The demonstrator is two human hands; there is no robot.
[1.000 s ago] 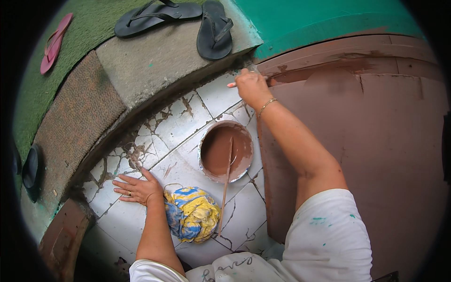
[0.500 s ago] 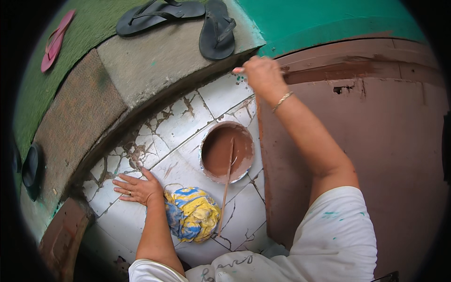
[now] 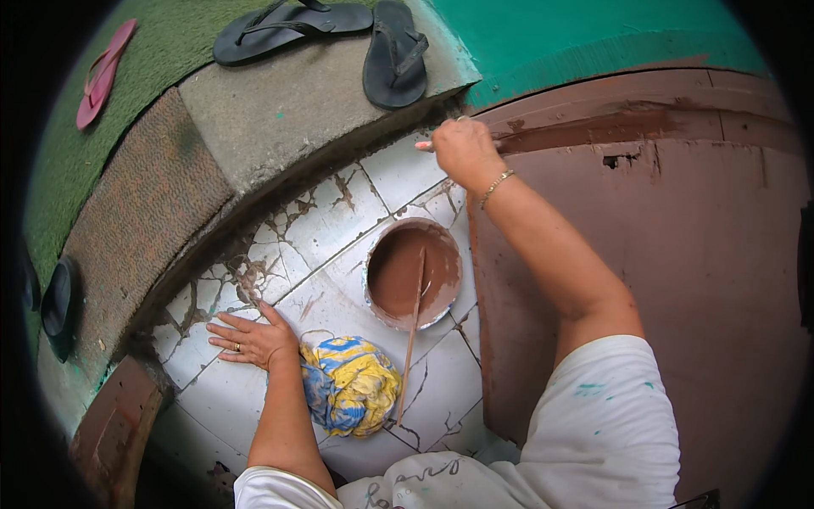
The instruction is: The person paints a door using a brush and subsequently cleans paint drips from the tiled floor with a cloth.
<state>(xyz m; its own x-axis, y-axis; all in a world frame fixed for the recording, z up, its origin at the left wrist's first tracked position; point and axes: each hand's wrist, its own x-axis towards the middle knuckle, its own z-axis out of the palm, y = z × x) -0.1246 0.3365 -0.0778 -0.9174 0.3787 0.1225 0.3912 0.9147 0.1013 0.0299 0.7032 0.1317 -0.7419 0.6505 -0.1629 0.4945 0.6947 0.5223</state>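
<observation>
My right hand [image 3: 468, 153] is closed round what looks like a paintbrush, mostly hidden by the fingers; a short pale end [image 3: 425, 146] sticks out on the left. This hand is at the upper left corner of a brown-painted panel [image 3: 627, 246], beside a streak of darker brown paint [image 3: 593, 129]. My left hand [image 3: 259, 339] lies flat on the cracked white tiles [image 3: 331, 216], fingers spread, a ring on one. A round tub of brown paint [image 3: 390, 280] stands between my arms, with a thin wooden stick [image 3: 410, 356] leaning out over its rim.
A crumpled yellow and blue cloth [image 3: 356, 386] lies beside my left wrist. A raised concrete step [image 3: 280, 119] edges the tiles, with black flip-flops [image 3: 394, 59] on it. A pink flip-flop [image 3: 103, 76] rests on green matting. A green surface [image 3: 593, 34] borders the panel.
My right hand has moved slightly left and down, toward me, staying near the panel's upper left corner. The left hand remains flat on the tiles.
</observation>
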